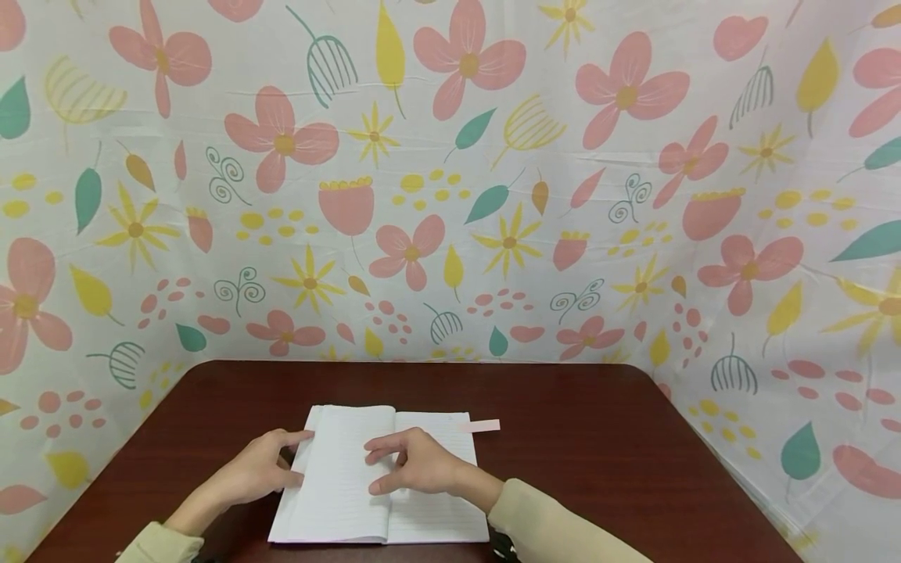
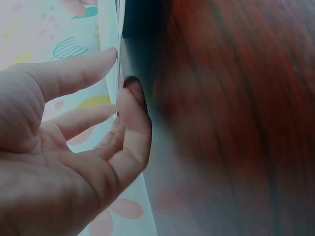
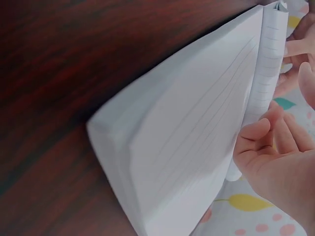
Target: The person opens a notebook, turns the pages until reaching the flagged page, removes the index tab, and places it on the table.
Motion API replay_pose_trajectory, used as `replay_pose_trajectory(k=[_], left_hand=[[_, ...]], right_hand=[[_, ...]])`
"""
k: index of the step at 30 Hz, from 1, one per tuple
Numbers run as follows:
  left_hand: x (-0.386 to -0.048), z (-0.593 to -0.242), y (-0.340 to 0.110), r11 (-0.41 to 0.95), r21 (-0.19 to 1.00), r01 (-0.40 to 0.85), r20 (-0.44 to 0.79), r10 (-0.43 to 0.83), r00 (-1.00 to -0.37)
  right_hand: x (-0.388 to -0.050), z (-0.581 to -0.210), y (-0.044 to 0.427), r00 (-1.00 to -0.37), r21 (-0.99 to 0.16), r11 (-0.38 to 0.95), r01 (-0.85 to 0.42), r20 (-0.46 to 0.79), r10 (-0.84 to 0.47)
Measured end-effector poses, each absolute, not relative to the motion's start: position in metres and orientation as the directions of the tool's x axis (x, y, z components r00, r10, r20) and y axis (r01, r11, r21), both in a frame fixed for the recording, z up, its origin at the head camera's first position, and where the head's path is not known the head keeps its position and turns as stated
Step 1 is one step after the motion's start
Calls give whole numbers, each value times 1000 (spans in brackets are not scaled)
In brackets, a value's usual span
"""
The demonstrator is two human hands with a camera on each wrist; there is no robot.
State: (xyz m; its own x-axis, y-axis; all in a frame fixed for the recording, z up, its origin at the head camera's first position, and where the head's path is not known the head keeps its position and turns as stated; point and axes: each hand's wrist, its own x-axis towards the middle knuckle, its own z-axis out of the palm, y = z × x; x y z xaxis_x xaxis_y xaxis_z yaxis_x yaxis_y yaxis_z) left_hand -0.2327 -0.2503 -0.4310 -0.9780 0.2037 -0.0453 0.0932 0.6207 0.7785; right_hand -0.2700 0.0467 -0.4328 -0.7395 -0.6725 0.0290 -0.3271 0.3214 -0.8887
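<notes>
A ruled notebook [image 1: 436, 500] lies open on the table, its pages white. My left hand [image 1: 256, 469] grips its left edge. In the left wrist view, thumb and one finger touch the page side, while other fingers curl behind the cover [image 2: 142, 19]. My right hand [image 1: 422, 463] is over the middle of the notebook, near the fold, its thumb and fingers bent and apart with nothing between them. In the right wrist view, this hand [image 3: 280, 152] is beside the raised left-hand page [image 3: 268, 64]. A pale pink paper strip [image 1: 486, 426] sticks out past the right page's upper edge.
The dark reddish-brown table [image 1: 598, 453] extends around the notebook. A white curtain [image 1: 450, 313] printed with flowers and leaves hangs behind the table and along both sides.
</notes>
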Motion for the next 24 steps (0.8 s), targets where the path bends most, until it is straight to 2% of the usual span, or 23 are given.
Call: replay_pose_trajectory(k=[17,24], left_hand=[[-231,-427,-252,665,737,120,-53,234,-971],[-228,-425,-242,698,703,139,-5,200,-980]], right_hand=[[-270,-433,49,-731,-897,311,-314,19,-682],[-270,-434,49,-723,-899,297,-322,30,-690]])
